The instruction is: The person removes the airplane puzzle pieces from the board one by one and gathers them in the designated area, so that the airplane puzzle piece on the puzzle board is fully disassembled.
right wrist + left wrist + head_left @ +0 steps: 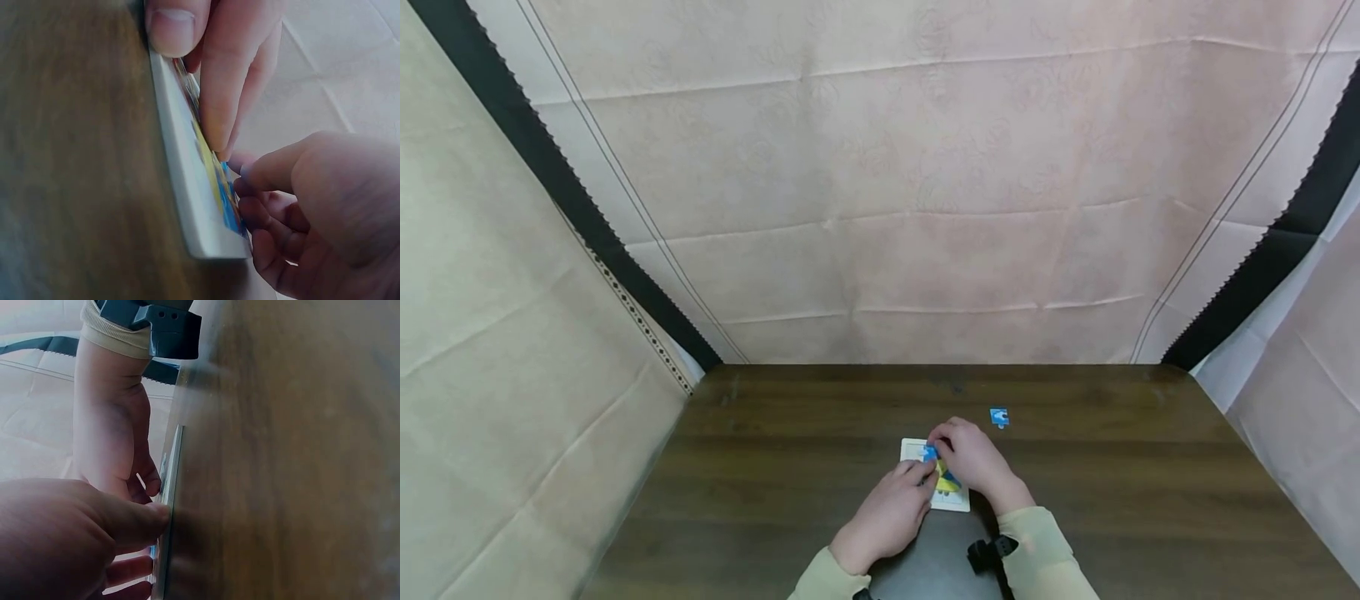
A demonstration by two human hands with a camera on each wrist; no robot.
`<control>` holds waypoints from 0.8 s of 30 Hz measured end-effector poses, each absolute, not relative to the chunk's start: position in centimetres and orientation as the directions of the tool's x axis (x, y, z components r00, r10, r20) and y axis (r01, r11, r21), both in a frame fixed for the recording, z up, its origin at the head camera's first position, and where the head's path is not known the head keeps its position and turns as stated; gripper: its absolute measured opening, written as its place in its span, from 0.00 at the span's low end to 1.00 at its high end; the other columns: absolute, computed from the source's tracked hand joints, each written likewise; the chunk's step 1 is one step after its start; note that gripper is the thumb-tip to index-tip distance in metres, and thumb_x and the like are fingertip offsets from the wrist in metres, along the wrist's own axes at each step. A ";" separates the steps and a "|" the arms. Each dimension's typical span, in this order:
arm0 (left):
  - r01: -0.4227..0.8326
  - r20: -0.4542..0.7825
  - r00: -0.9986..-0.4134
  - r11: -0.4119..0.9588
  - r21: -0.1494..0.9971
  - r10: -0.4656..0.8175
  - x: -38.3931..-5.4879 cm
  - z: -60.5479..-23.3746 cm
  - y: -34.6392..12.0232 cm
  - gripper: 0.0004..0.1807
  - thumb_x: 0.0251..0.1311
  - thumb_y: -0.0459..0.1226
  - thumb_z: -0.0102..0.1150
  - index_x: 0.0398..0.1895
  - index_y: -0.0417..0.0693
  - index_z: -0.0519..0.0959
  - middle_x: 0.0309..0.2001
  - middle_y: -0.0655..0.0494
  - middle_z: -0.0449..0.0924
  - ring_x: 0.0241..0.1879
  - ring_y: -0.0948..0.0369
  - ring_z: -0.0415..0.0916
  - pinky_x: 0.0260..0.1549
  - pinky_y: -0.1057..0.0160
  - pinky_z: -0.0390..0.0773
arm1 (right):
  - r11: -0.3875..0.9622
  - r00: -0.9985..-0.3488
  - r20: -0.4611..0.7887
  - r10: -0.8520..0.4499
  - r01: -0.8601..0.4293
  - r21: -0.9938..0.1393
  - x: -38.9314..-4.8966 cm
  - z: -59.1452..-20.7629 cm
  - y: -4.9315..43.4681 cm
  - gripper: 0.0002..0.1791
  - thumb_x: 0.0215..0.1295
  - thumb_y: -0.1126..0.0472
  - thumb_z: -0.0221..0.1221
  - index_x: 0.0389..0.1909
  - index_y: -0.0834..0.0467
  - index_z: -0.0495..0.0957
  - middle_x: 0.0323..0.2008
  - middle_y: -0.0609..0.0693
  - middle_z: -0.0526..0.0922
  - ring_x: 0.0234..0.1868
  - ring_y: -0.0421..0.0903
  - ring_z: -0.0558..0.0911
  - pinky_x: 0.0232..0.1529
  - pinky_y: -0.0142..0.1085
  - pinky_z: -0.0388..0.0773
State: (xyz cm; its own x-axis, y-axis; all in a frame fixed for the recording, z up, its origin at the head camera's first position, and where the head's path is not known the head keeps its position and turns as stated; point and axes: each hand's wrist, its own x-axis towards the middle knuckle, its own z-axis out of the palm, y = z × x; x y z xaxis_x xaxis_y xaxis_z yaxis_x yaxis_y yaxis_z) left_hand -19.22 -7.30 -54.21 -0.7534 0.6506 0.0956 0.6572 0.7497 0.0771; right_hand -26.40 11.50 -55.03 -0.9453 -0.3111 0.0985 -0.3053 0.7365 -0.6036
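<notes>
A small white-bordered jigsaw puzzle board (952, 501) with a yellow and blue picture lies on the brown table under both hands. My left hand (889, 510) grips its left side, the thumb at the rim and the fingers over the picture. Curled at the far end of the board, my right hand (973, 455) pinches at a blue puzzle piece (929, 452) with its fingertips. In the right wrist view the blue part of the picture (230, 203) shows beside those fingertips, which hide some of it. Another blue puzzle piece (999, 417) lies apart, beyond the right hand.
The brown wooden table (760, 467) runs back to a pale cloth wall (925, 208) with dark edge strips. A smooth grey surface (936, 554) shows between the forearms. Black wrist bands (991, 552) sit over the light sleeves.
</notes>
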 end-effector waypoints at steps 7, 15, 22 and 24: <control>0.673 0.121 -0.740 0.734 0.097 0.662 -19.1 -54.6 -7.4 0.22 0.77 0.39 0.63 0.70 0.42 0.81 0.72 0.51 0.75 0.70 0.56 0.70 0.69 0.59 0.73 | 0.711 -0.948 0.072 -0.310 -0.281 -0.645 -26.2 -55.4 11.6 0.06 0.78 0.62 0.63 0.42 0.50 0.88 0.45 0.47 0.84 0.44 0.46 0.81 0.57 0.51 0.84; 0.674 0.107 -0.739 0.726 0.138 0.665 -18.9 -54.2 -7.3 0.24 0.78 0.37 0.61 0.73 0.40 0.77 0.77 0.53 0.70 0.72 0.58 0.69 0.69 0.61 0.72 | 0.687 -0.944 0.087 -0.319 -0.293 -0.665 -26.3 -55.5 11.7 0.06 0.78 0.63 0.63 0.42 0.50 0.87 0.42 0.45 0.83 0.42 0.45 0.80 0.55 0.49 0.84; 0.666 0.074 -0.745 0.735 0.126 0.663 -19.2 -54.1 -6.9 0.24 0.79 0.38 0.59 0.74 0.43 0.77 0.76 0.55 0.72 0.72 0.56 0.69 0.70 0.60 0.72 | 0.676 -0.941 0.079 -0.329 -0.293 -0.677 -26.3 -55.3 12.0 0.07 0.76 0.65 0.64 0.45 0.51 0.89 0.42 0.44 0.82 0.42 0.43 0.79 0.53 0.48 0.84; 0.671 0.084 -0.741 0.733 0.109 0.666 -19.3 -54.1 -6.8 0.23 0.79 0.37 0.58 0.73 0.42 0.77 0.76 0.54 0.72 0.73 0.55 0.68 0.71 0.60 0.70 | 0.672 -0.939 0.089 -0.331 -0.301 -0.677 -26.4 -55.4 12.1 0.07 0.76 0.65 0.64 0.45 0.51 0.89 0.42 0.44 0.82 0.42 0.43 0.79 0.53 0.48 0.84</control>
State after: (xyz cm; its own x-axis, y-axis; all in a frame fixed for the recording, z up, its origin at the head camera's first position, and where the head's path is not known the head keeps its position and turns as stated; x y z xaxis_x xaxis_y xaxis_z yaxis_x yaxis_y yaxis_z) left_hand -19.28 -6.83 -54.09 -0.7413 0.6659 0.0843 0.6711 0.7333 0.1088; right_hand -26.43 12.08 -55.36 -0.9394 -0.3311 0.0895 -0.3012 0.6716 -0.6769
